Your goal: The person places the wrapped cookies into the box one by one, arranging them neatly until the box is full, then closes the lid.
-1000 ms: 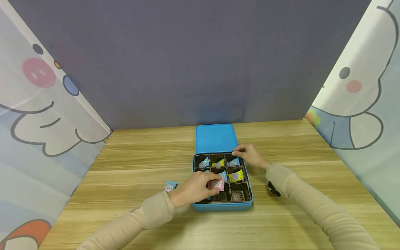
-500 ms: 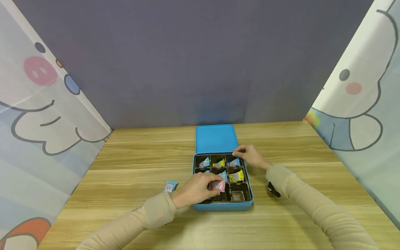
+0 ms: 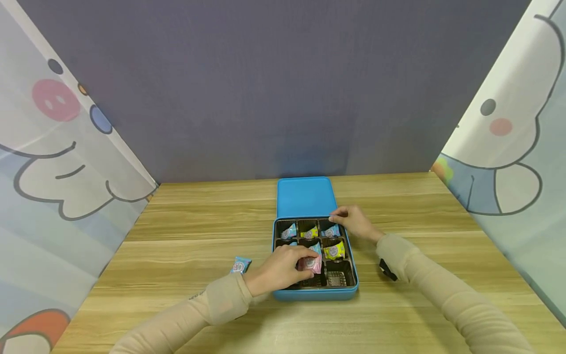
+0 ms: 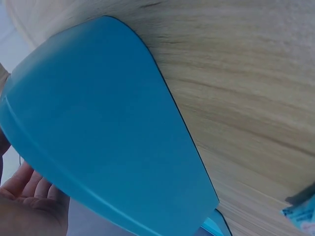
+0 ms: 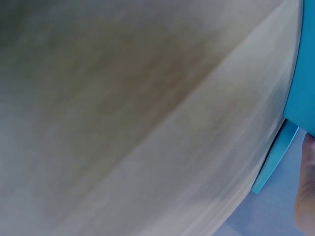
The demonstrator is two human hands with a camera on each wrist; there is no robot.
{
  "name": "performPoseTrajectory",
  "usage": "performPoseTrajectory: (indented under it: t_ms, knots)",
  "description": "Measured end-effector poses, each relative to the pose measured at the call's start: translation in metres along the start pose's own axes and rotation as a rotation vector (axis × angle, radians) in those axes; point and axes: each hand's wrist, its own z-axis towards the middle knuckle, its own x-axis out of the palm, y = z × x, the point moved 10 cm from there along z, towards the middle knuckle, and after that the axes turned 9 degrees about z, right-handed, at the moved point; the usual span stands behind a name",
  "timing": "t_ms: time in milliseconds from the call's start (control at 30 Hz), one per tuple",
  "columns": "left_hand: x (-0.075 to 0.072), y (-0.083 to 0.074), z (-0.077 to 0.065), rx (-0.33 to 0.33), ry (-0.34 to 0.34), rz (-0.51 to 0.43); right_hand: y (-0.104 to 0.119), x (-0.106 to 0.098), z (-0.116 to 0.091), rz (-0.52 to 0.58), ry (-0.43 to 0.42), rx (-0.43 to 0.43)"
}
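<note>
My left hand [image 3: 278, 270] pinches a pink-wrapped candy [image 3: 313, 265] between thumb and fingertips, over the front middle of a blue box [image 3: 315, 295]. At the box's back right corner, my right hand [image 3: 353, 222] grips the rim by thumb and finger. Blue and yellow wrapped candies sit in the black divided tray; a yellow candy [image 3: 334, 250] lies in the middle row at right. The front right compartment [image 3: 337, 278] holds no candy. The left hand hides the tray's front left part. In the left wrist view, the box wall [image 4: 108, 128] fills the middle.
The blue lid [image 3: 307, 196] lies folded back behind the box. On the wooden table [image 3: 199, 236], a blue-wrapped candy [image 3: 240, 264] lies left of the box. A dark grey panel [image 3: 283, 88] stands behind, with cartoon-printed curtains at both sides.
My left hand, with the pink candy, has shifted slightly right over the tray. The right hand keeps its place at the box's corner.
</note>
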Motion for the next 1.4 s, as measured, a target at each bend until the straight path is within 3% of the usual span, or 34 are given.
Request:
performPoseTrajectory:
  t_ms: [1400]
  knots:
    - [0.004,-0.011,0.005,0.047,-0.006,0.012,0.002,0.000,-0.002,-0.012,-0.006,-0.003]
